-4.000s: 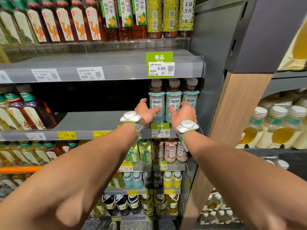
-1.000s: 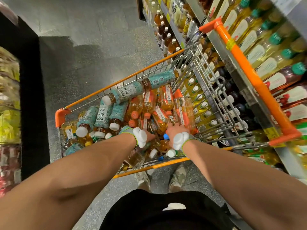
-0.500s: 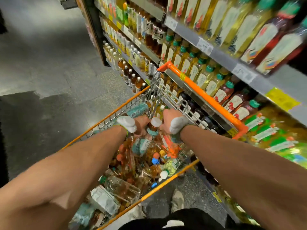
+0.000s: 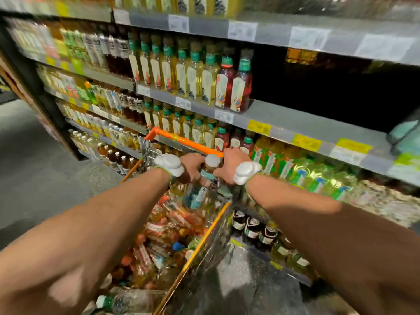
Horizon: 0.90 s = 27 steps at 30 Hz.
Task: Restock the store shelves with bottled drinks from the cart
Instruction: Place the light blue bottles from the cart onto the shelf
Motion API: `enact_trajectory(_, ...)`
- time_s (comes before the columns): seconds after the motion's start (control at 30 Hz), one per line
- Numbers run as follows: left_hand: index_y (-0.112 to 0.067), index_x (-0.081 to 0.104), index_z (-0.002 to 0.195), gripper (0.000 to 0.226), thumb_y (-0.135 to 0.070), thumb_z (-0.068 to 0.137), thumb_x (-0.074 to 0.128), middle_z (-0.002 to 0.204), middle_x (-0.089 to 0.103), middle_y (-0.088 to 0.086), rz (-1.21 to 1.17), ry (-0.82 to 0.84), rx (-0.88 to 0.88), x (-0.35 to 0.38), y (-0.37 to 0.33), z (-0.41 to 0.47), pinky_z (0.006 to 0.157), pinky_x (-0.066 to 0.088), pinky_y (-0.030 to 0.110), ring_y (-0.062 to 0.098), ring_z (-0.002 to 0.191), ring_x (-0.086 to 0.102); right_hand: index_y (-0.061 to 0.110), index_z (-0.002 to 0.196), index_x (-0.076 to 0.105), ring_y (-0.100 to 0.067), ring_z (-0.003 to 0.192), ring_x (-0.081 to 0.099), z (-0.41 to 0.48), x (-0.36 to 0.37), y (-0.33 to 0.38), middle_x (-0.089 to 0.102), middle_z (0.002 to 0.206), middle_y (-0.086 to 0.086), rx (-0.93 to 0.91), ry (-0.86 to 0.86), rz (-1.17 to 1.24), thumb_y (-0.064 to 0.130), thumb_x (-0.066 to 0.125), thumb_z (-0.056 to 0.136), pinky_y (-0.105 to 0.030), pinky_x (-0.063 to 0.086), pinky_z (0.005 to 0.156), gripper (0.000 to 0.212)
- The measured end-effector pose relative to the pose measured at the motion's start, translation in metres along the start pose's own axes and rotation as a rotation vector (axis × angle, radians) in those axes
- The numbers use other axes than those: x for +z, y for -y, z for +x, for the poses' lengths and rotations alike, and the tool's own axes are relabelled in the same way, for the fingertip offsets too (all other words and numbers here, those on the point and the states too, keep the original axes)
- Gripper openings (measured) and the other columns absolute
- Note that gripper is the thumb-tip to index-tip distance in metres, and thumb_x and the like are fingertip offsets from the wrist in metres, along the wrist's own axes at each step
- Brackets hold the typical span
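Teal bottle [image 4: 196, 196] is gripped by left hand [image 4: 193, 165] and right hand [image 4: 227, 163]. Cart [image 4: 181, 140] at 6 o'clock brims; most restocking likely remains.

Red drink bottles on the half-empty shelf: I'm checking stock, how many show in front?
2. One red bottle stands beside the yellow bottles; the other ends the row, next to the dark gap. More may be hidden behind them.
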State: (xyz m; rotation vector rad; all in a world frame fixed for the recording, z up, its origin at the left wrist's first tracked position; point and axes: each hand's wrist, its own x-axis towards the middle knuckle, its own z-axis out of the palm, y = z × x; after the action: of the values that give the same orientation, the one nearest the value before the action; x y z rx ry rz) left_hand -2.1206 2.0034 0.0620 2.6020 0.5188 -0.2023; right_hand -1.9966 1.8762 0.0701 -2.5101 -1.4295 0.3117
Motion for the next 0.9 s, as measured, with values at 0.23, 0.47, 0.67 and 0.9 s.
enact_trajectory(0.23, -0.019, 0.068, 0.117, 0.053, -0.043, 0.074, 0.088, 0.105, 0.071, 0.000, 0.180, -0.059, 0.141, 0.005, -0.141, 0.041, 0.083, 0.050, 0.031, 0.026, 0.099, 0.066, 0.015, 0.085, 0.056, -0.034, 0.079, 0.061, -0.082, -0.065, -0.117, 0.065, 0.093, -0.011, 0.112, -0.237, 0.094, 0.050, 0.072, 0.074, -0.032, 0.040, 0.056, 0.041)
enact_trajectory(0.47, -0.040, 0.064, 0.100, 0.035, -0.047, 0.074, 0.086, 0.089, 0.064, -0.024, 0.130, 0.002, 0.293, 0.059, -0.261, 0.057, 0.076, 0.043, 0.027, 0.018, 0.091, 0.063, 0.020, 0.064, 0.045, -0.032, 0.065, 0.057, -0.173, -0.091, -0.211, 0.056, 0.074, -0.006, 0.266, -0.324, 0.132, 0.044, 0.076, 0.073, -0.027, 0.029, 0.048, 0.041)
enact_trajectory(0.67, -0.020, 0.070, 0.119, 0.046, -0.035, 0.079, 0.087, 0.098, 0.063, -0.008, 0.099, 0.105, 0.349, 0.115, -0.318, 0.069, 0.082, 0.042, 0.027, 0.019, 0.094, 0.061, 0.012, 0.081, 0.059, -0.032, 0.071, 0.059, -0.232, -0.080, -0.260, 0.063, 0.087, -0.011, 0.396, -0.305, 0.134, 0.040, 0.077, 0.074, -0.030, 0.037, 0.051, 0.034)
enact_trajectory(0.9, -0.017, 0.066, 0.126, 0.051, -0.037, 0.083, 0.083, 0.116, 0.071, 0.002, 0.089, 0.132, 0.420, 0.138, -0.361, 0.084, 0.091, 0.053, 0.039, 0.027, 0.104, 0.066, 0.016, 0.076, 0.057, -0.029, 0.065, 0.059, -0.263, -0.080, -0.297, 0.062, 0.076, -0.006, 0.593, -0.393, 0.213, 0.046, 0.075, 0.078, -0.029, 0.039, 0.049, 0.035)
